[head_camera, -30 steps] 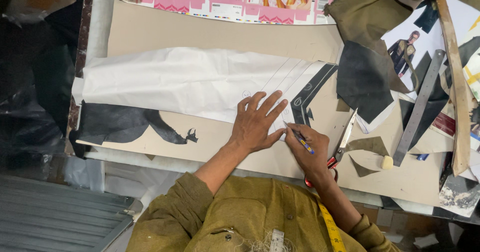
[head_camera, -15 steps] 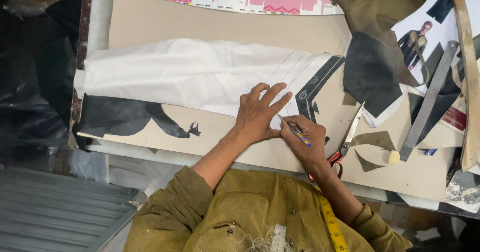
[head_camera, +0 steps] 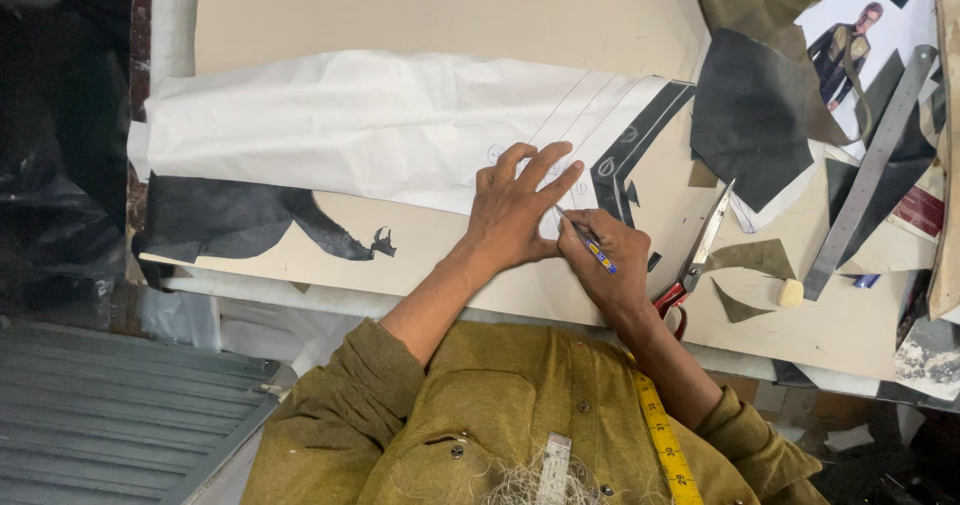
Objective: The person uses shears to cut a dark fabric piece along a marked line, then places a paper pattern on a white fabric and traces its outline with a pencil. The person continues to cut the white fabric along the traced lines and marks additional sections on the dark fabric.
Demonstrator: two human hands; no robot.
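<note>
A long white paper pattern point(head_camera: 380, 125) lies on a tan cardboard work surface point(head_camera: 420, 25), over a piece of black leather point(head_camera: 230, 220) that shows below its left part. My left hand point(head_camera: 520, 205) presses flat on the pattern's right end, fingers spread. Just right of it, my right hand point(head_camera: 605, 260) grips a blue pen point(head_camera: 590, 245), its tip at the pattern's lower edge beside my left fingers.
Red-handled scissors point(head_camera: 700, 250) lie right of my right hand. A metal ruler point(head_camera: 865, 180), black and olive leather scraps point(head_camera: 750, 115), a small pale eraser point(head_camera: 791, 293) and a printed photo sheet point(head_camera: 850, 35) crowd the right. A yellow tape measure point(head_camera: 665, 445) hangs on my chest.
Both hands stay together at the pattern's right end; the pen tip has shifted slightly along the edge. The view has drifted a little.
</note>
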